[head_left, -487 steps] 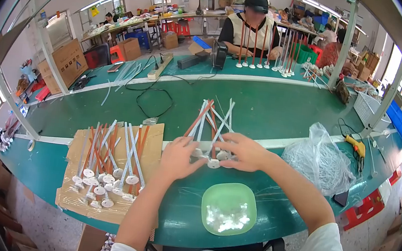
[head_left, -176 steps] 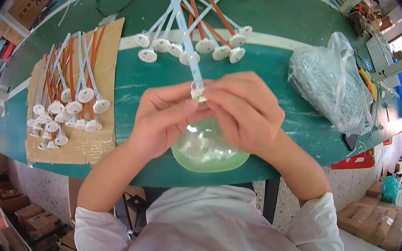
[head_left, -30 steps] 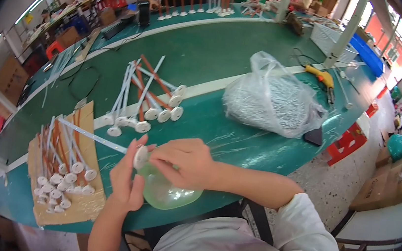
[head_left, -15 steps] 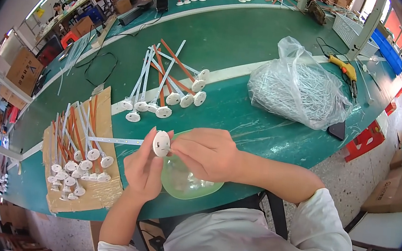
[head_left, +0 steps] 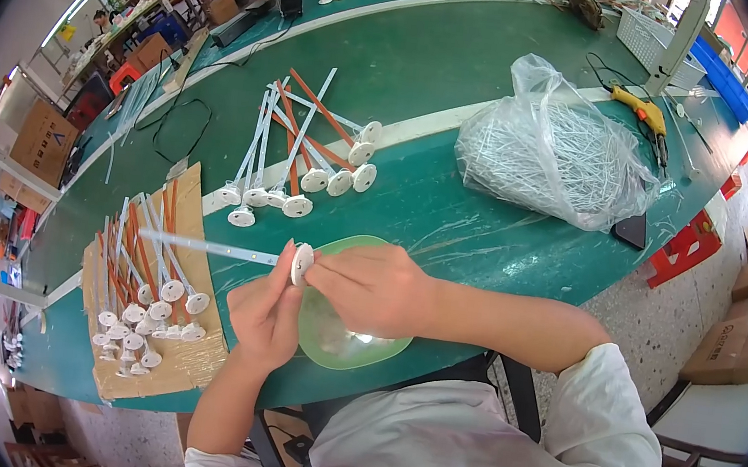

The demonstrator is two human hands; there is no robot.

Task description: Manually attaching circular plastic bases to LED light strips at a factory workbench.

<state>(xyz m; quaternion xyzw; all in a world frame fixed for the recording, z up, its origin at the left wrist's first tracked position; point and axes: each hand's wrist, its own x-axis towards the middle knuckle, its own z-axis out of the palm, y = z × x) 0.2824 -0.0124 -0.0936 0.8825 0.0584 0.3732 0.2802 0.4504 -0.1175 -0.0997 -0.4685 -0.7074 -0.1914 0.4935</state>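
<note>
Gripping one white disc-ended rod (head_left: 224,250) at frame centre, the left hand (head_left: 265,313) and right hand (head_left: 377,287) pinch its disc above a green bowl (head_left: 352,346).

A green workbench (head_left: 466,69) carried a loose group of white and orange rods with round white bases (head_left: 303,165). A clear plastic bag (head_left: 554,153) of thin white pieces lay to the right, with a yellow power tool (head_left: 643,112) beyond it. A dark flat object, possibly a phone (head_left: 632,231), lay at the bag's near edge. A black cable (head_left: 179,124) looped across the bench's left portion.
</note>
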